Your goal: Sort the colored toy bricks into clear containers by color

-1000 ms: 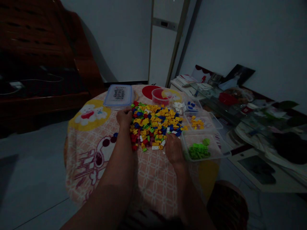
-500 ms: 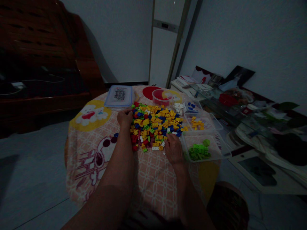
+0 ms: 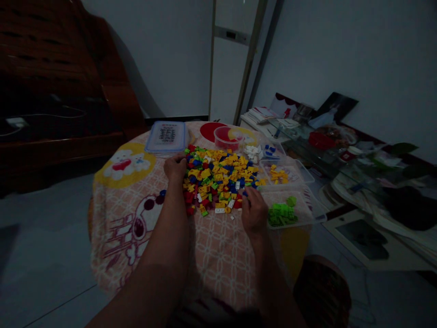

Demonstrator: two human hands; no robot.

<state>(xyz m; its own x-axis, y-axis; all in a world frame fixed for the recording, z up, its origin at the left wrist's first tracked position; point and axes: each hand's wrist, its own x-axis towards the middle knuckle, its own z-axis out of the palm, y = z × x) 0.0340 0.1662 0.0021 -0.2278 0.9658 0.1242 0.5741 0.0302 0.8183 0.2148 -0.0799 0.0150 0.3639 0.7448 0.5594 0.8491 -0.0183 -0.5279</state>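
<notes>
A round surface (image 3: 129, 228) under a cartoon-print cloth is shown with its near and left parts left bare out to the edge, while its far and right rim is crowded by a blue-rimmed lid (image 3: 166, 135), a red bowl (image 3: 223, 135) and clear tubs, the tub of green bricks (image 3: 307, 207) being set right at the edge. A pile of mixed bricks (image 3: 218, 175) is heaped at the middle. The left hand (image 3: 175, 166) is laid against the pile's left edge and the right hand (image 3: 254, 212) at its near right corner, just beside the green tub; each grip is curled over bricks, and whether anything is pinched cannot be told.
</notes>
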